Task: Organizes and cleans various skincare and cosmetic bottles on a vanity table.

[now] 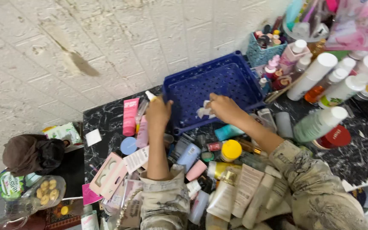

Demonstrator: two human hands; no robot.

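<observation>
A blue perforated plastic basket stands tilted against the white wall on a black marble-patterned table. My right hand is shut on a crumpled white wipe and presses it on the basket's inner floor near the front rim. My left hand rests at the basket's left front corner, fingers curled, next to a small white-capped tube; whether it grips anything is hidden.
Several tubes, bottles and jars crowd the table front, including a pink tube, a yellow-capped jar and an eyelash box. Tall white bottles and a teal organiser basket stand at right. A dark cloth lies left.
</observation>
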